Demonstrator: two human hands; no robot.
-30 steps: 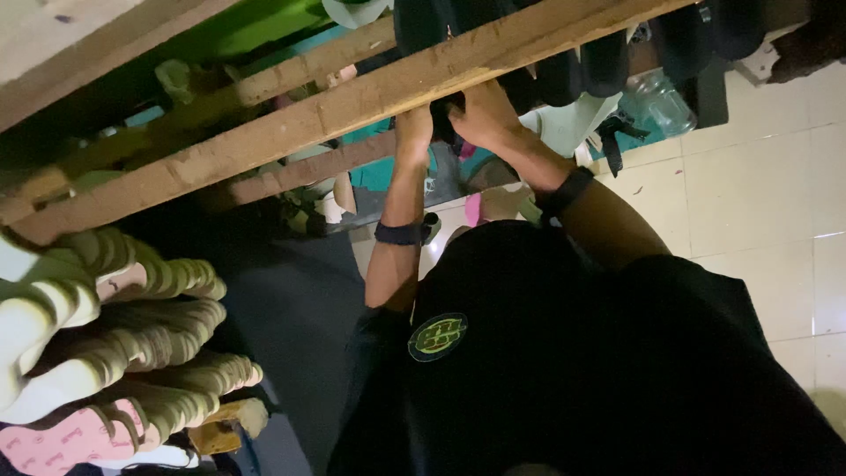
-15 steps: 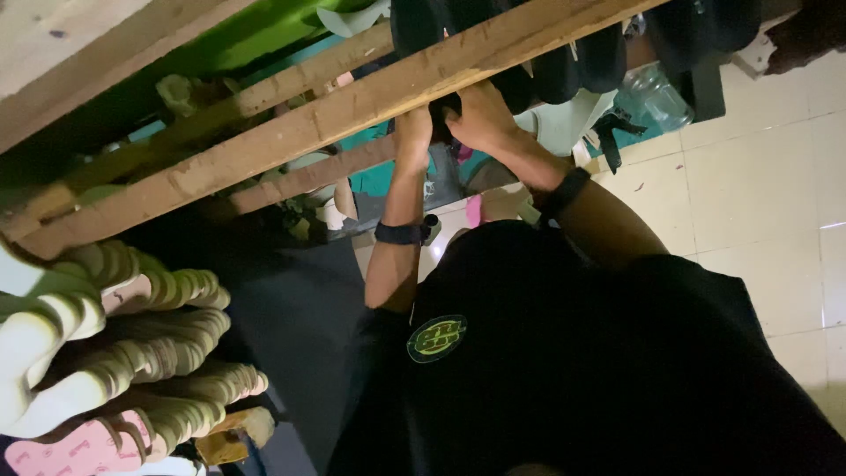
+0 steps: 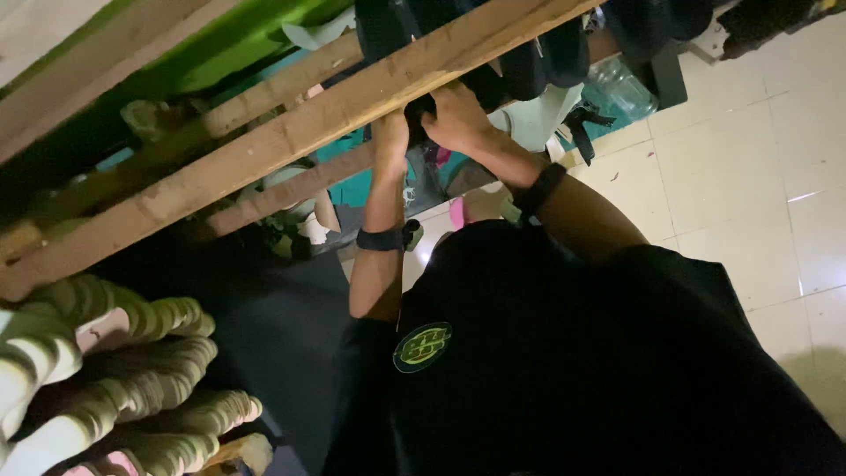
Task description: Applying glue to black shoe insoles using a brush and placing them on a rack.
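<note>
Two hands (image 3: 432, 128) on one dark shoe (image 3: 421, 113)

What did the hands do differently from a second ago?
Almost nothing changed. The left hand and right hand stay up at the wooden beam, both on the same dark item; whether their grip is closed on it cannot be told. Only the view drifted a little. The dark shoes hanging along the beam and the pale soles at lower left stayed put.
</note>
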